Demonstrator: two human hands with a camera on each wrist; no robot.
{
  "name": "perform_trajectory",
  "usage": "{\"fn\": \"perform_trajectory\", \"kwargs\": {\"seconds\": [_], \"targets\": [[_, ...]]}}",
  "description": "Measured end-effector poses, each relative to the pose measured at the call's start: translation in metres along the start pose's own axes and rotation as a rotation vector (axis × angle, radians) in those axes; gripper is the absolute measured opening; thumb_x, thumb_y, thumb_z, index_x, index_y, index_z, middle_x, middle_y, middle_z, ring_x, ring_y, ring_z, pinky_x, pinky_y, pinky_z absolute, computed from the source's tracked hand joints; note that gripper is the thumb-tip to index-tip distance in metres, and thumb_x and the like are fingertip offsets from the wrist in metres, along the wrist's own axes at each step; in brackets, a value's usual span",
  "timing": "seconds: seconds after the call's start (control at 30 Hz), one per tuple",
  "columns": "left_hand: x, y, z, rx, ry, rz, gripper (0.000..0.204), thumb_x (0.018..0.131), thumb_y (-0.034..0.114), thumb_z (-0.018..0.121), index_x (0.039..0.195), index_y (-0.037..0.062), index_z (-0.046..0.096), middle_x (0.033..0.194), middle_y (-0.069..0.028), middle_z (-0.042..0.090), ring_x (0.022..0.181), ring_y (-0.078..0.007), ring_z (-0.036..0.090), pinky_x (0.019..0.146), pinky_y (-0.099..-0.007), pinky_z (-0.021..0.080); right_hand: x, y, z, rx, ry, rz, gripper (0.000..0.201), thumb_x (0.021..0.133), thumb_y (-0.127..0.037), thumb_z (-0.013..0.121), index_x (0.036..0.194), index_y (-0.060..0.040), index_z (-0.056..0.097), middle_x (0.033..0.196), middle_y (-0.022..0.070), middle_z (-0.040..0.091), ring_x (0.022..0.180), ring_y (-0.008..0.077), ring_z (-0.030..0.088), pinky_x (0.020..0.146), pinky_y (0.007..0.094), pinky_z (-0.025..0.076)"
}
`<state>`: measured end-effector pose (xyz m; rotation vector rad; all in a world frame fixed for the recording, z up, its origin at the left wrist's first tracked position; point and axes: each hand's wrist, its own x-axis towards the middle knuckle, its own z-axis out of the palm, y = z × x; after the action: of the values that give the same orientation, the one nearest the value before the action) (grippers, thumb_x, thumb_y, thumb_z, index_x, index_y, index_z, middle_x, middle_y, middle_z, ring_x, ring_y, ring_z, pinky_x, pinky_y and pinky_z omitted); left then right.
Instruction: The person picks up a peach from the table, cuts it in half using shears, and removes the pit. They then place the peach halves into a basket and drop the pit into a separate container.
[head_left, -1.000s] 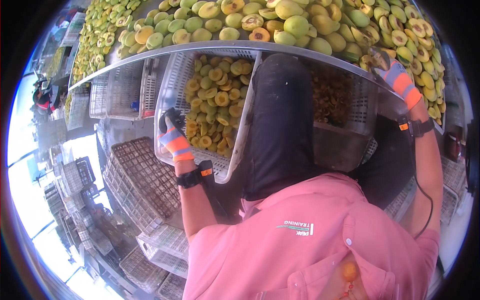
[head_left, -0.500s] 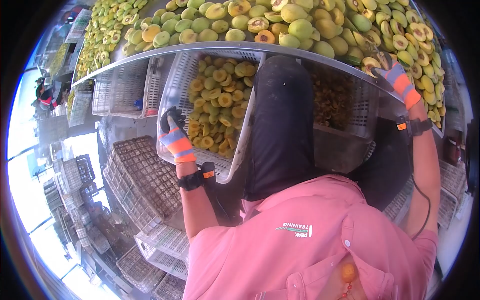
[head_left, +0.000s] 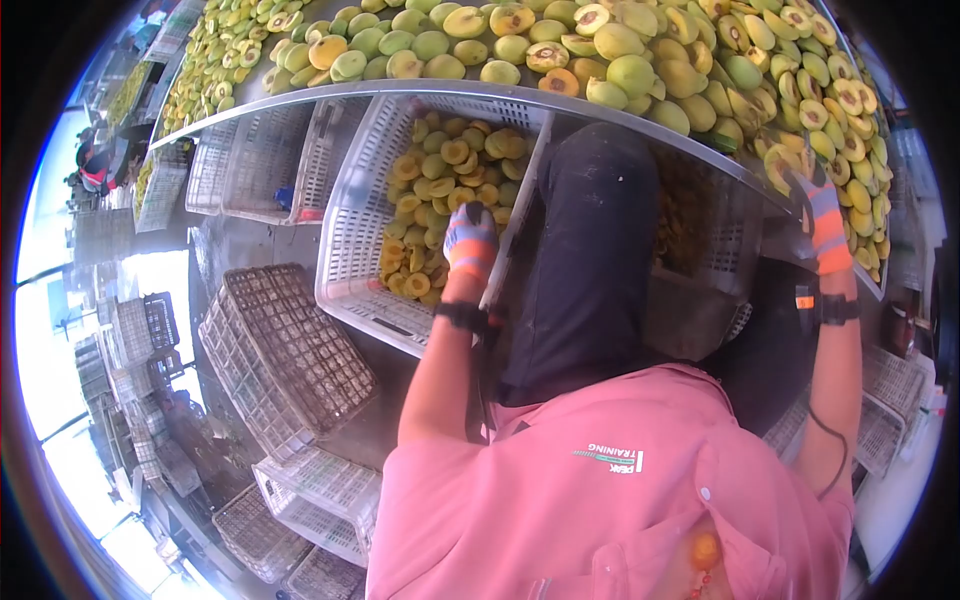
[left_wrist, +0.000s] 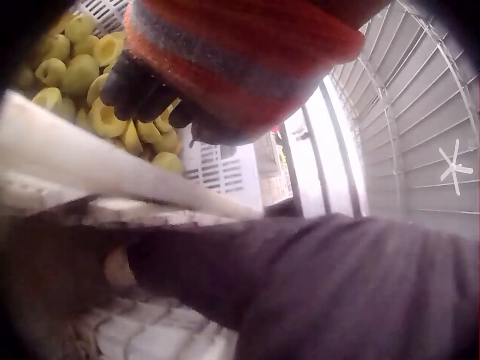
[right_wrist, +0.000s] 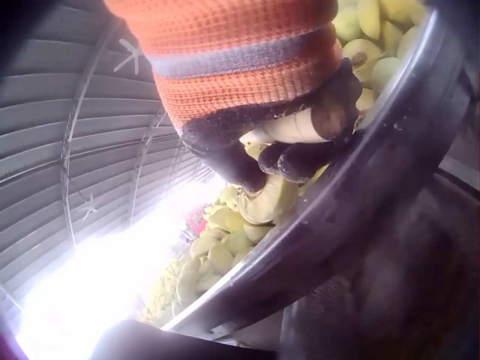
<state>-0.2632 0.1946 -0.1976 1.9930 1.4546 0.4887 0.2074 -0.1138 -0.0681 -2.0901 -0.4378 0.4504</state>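
In the head view, my gloved left hand point(head_left: 470, 240) is over the halved yellow-green stone fruit point(head_left: 425, 195) in a white crate point(head_left: 345, 240). The left wrist view shows its dark fingertips point(left_wrist: 127, 94) bent loosely downward with nothing visible in them. At the right, my gloved right hand point(head_left: 824, 220) is at the metal table's edge, beside the heaped fruit point(head_left: 845, 130). The right wrist view shows its fingers curled round a wooden handle point(right_wrist: 296, 127); the tool's working end is hidden. A pale cut fruit half point(right_wrist: 266, 201) is right at the thumb and fingertips.
The table's raised metal rim point(head_left: 480, 90) curves across in front. Between my knees and under the table is another crate point(head_left: 725, 245) with brown scraps. Stacked crates point(head_left: 290, 350) stand on the floor at the left. My dark-trousered knee point(head_left: 600, 190) is beside the fruit crate.
My left hand has moved from the crate's left rim rightward over the fruit inside. The right hand stays by the heap at the table edge, with its wrist turned somewhat. The head view has shifted slightly.
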Motion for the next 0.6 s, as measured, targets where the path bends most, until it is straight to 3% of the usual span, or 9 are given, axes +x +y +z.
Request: {"fn": "perform_trajectory", "kwargs": {"seconds": [0.13,0.23,0.27,0.3,0.33,0.43,0.5,0.53,0.6], "targets": [[0.05,-0.003,0.014,-0.155,-0.149,-0.161,0.026,0.087,0.023,0.061,0.1,0.001,0.067,0.093,-0.0124,0.07,0.083,-0.0258,0.065,0.076,-0.0339,0.049,-0.058,-0.026,0.007,0.085,0.076,0.23,0.032,0.08,-0.034,0.075,0.098,-0.0095,0.066,0.055,-0.0023,0.05,0.038,0.0085,0.039,0.035,0.0252,0.025],[0.038,0.054,-0.007,-0.545,-0.062,0.0,0.021,0.091,0.016,0.058,0.101,0.0002,0.067,0.089,-0.0064,0.068,0.083,-0.0179,0.064,0.075,-0.0307,0.049,-0.106,-0.06,0.016,0.314,-0.106,0.333,0.032,0.085,-0.036,0.069,0.103,-0.0091,0.066,0.057,-0.0017,0.053,0.039,0.0086,0.042,0.035,0.0251,0.023],[0.031,0.076,-0.013,-0.756,-0.032,-0.019,0.019,0.092,0.008,0.055,0.106,-0.0012,0.065,0.092,-0.0041,0.066,0.086,-0.0128,0.061,0.076,-0.0286,0.049,-0.125,-0.076,0.025,0.444,-0.083,0.367,0.033,0.088,-0.034,0.064,0.109,-0.0082,0.064,0.069,0.0012,0.06,0.05,0.0103,0.054,0.041,0.0225,0.036],[0.019,0.104,-0.026,-0.8,0.004,0.113,0.021,0.091,0.005,0.055,0.108,-0.0017,0.064,0.096,-0.0056,0.066,0.09,-0.0146,0.061,0.079,-0.0294,0.048,-0.133,-0.062,0.042,0.626,0.024,0.268,0.032,0.092,-0.03,0.06,0.116,-0.0087,0.062,0.086,0.0036,0.064,0.068,0.0131,0.063,0.054,0.0205,0.047],[0.005,0.131,-0.044,-0.843,0.045,0.245,0.023,0.09,0.003,0.055,0.11,-0.0022,0.063,0.101,-0.0072,0.065,0.094,-0.0163,0.06,0.082,-0.0303,0.048,-0.14,-0.059,0.054,0.41,-0.078,-0.096,0.032,0.094,-0.027,0.057,0.121,-0.0092,0.06,0.092,0.0041,0.064,0.073,0.0144,0.064,0.059,0.0212,0.049],[-0.019,0.19,-0.083,-0.315,0.302,0.873,0.024,0.086,0.002,0.059,0.11,-0.0016,0.062,0.104,-0.011,0.063,0.098,-0.0232,0.058,0.085,-0.034,0.047,-0.184,-0.115,0.082,0.503,-0.201,0.076,0.035,0.097,-0.021,0.053,0.13,-0.0092,0.055,0.097,0.003,0.065,0.075,0.0144,0.064,0.061,0.023,0.051],[-0.04,0.218,-0.09,-0.454,0.047,0.818,0.028,0.086,0.0,0.058,0.114,-0.0023,0.06,0.109,-0.0113,0.06,0.103,-0.0255,0.057,0.091,-0.0351,0.045,-0.201,-0.133,0.09,0.432,-0.324,0.158,0.035,0.097,-0.021,0.052,0.13,-0.0087,0.055,0.095,0.0014,0.065,0.071,0.0122,0.063,0.057,0.0237,0.05],[-0.051,0.226,-0.086,-0.715,-0.193,0.685,0.037,0.086,0.0,0.056,0.123,-0.0025,0.054,0.118,-0.012,0.056,0.108,-0.0237,0.054,0.095,-0.0339,0.042,-0.202,-0.13,0.093,0.154,-0.249,-0.317,0.031,0.097,-0.021,0.054,0.125,-0.008,0.057,0.093,0.0012,0.065,0.069,0.0108,0.061,0.055,0.0235,0.048],[-0.068,0.249,-0.08,-0.787,-0.392,0.657,0.042,0.087,0.0,0.055,0.128,-0.002,0.049,0.121,-0.0116,0.053,0.109,-0.0218,0.053,0.096,-0.033,0.041,-0.209,-0.149,0.099,0.347,-0.299,-0.288,0.025,0.095,-0.02,0.056,0.116,-0.0071,0.061,0.089,0.0009,0.064,0.066,0.0088,0.059,0.053,0.023,0.046]]}}
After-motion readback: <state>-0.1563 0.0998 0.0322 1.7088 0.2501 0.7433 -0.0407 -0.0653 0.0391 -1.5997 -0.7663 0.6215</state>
